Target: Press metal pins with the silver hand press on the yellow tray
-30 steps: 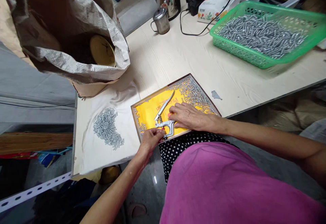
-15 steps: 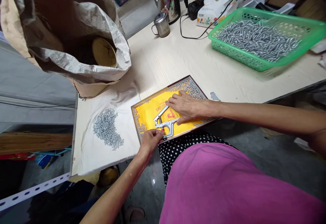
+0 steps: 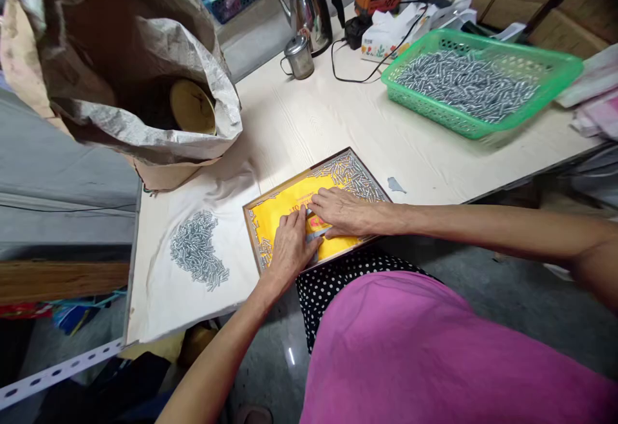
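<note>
Reaching over the near edge of the surface [image 3: 309, 121] into the tray [image 3: 290, 182], my right hand [image 3: 344, 212] and left hand [image 3: 290, 244] cover most of the tool [image 3: 317, 233], toward the tray's near edge; whether the fingers grasp it, I cannot tell. Settling the grip seems the step; the next move calls for steadiness. What shows of the tool is grey. Pins [image 3: 356, 177] crowd the tray's far-right edge.
</note>
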`<state>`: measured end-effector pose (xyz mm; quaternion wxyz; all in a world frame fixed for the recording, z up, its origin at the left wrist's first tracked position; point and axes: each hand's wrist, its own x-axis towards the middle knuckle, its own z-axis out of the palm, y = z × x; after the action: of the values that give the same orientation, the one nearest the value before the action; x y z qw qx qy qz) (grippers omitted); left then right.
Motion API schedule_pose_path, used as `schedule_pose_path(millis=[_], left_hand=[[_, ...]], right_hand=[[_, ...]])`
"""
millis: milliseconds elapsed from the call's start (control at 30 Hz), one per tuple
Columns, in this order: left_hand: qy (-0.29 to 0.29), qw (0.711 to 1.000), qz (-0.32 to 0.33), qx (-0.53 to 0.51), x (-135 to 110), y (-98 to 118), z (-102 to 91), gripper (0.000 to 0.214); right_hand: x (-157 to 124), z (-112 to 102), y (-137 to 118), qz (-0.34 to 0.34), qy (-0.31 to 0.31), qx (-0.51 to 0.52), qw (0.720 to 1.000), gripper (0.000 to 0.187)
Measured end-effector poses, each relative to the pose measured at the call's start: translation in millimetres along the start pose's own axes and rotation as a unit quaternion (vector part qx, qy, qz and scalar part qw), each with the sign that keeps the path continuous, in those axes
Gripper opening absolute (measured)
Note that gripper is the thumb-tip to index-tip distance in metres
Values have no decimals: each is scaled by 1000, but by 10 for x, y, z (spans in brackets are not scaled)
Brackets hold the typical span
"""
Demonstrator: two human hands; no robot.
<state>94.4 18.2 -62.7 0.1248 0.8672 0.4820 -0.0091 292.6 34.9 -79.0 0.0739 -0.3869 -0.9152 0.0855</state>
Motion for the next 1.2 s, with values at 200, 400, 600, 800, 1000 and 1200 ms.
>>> schedule_pose_path(millis=[200, 400, 600, 800, 1000, 1200], left_hand=[[-41, 994, -12, 101, 51, 82, -82, 64], [-66, 991, -33, 116, 45, 99, -172, 46], [-80, 991, -37, 97, 53, 82, -164, 34], [-76, 994, -15, 81, 56, 48, -118, 26], [24, 997, 5, 72, -61, -61, 18, 41], [102, 989, 89, 53, -267, 11, 209, 19]], right_hand=[[24, 62, -61, 21, -2, -9, 1000, 40], [44, 156, -177, 63, 25, -45, 997, 25], [-10, 222, -176, 62, 14, 4, 998, 18], [-10, 230, -141, 34, -24, 55, 998, 16], [14, 85, -81, 46, -6, 18, 999, 42], [174, 145, 175, 25, 4, -4, 1000, 22]])
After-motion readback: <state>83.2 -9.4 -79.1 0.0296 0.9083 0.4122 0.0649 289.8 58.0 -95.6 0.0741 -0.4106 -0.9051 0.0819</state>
